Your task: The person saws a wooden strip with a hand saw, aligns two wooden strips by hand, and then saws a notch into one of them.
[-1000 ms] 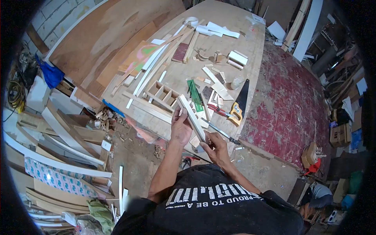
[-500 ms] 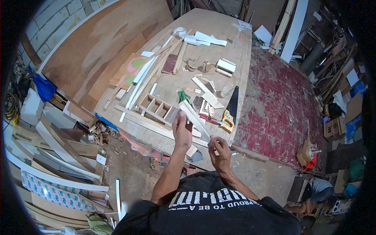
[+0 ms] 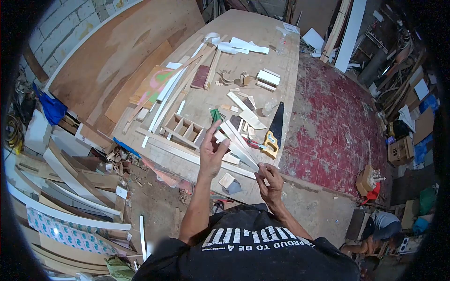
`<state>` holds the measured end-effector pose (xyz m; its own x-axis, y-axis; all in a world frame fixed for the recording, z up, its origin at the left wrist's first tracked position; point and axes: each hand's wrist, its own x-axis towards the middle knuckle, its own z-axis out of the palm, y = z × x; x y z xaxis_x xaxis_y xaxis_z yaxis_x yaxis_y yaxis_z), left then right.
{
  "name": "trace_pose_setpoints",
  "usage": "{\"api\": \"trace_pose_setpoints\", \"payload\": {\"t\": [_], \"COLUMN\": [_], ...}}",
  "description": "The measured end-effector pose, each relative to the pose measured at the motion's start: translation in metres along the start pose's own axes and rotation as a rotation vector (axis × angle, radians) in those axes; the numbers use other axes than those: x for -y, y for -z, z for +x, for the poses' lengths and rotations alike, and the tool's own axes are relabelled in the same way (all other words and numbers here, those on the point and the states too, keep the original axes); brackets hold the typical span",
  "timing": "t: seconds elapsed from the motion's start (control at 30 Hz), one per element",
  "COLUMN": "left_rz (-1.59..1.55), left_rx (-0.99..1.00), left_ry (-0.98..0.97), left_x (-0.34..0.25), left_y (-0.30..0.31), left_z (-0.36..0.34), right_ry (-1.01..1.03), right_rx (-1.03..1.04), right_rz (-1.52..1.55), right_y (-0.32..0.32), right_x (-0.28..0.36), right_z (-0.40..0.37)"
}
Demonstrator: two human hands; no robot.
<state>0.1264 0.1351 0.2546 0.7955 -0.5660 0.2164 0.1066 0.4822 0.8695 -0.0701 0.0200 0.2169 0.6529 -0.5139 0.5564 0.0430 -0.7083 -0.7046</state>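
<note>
My right hand (image 3: 269, 181) is closed around the near ends of two narrow pale wood strips (image 3: 242, 146), which slant up and away over the bench's near edge. At their far ends, my left hand (image 3: 213, 152) is open, with thumb and forefinger spread on either side of one strip's tip. Just left of that hand, a small wooden tray with compartments (image 3: 183, 129) lies on the bench. A handsaw with a yellow handle (image 3: 272, 142) rests to the right of the strips, beside a red-handled tool (image 3: 254, 144) partly covered by them.
The large plywood bench (image 3: 253, 35) carries wood offcuts (image 3: 253, 119), long strips (image 3: 161, 105), a white-topped block (image 3: 268, 78) and curled white edging (image 3: 243, 45). A red tiled panel (image 3: 328, 126) lies at right. Another person (image 3: 382, 229) crouches at lower right.
The strips have fanned apart, showing two where one showed before. My left hand has loosened its fingers and shifted slightly left; my right hand has moved slightly right, still gripping.
</note>
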Motion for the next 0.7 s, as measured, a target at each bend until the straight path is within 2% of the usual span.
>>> {"api": "trace_pose_setpoints", "payload": {"t": [0.07, 0.17, 0.3, 0.57, 0.63, 0.7], "left_rz": [0.034, -0.065, -0.046, 0.103, 0.084, 0.064], "left_rx": [0.025, -0.038, -0.129, -0.315, -0.324, -0.331], "left_ry": [0.05, 0.041, 0.027, -0.13, -0.113, -0.095], "left_x": [0.0, -0.009, -0.007, 0.013, 0.011, 0.014], "left_y": [0.006, 0.002, -0.007, -0.011, -0.014, -0.012], "left_z": [-0.001, 0.002, 0.001, -0.003, -0.007, -0.009], "right_ry": [-0.022, 0.014, 0.042, -0.05, 0.063, 0.086], "right_rx": [0.016, 0.027, -0.032, -0.03, -0.069, -0.073], "right_rz": [0.012, 0.059, 0.051, 0.124, 0.097, 0.072], "right_y": [0.002, 0.002, 0.003, -0.002, -0.003, -0.002], "right_x": [0.0, -0.002, -0.002, -0.001, -0.004, -0.004], "right_z": [-0.002, 0.001, 0.003, 0.001, 0.004, 0.008]}}
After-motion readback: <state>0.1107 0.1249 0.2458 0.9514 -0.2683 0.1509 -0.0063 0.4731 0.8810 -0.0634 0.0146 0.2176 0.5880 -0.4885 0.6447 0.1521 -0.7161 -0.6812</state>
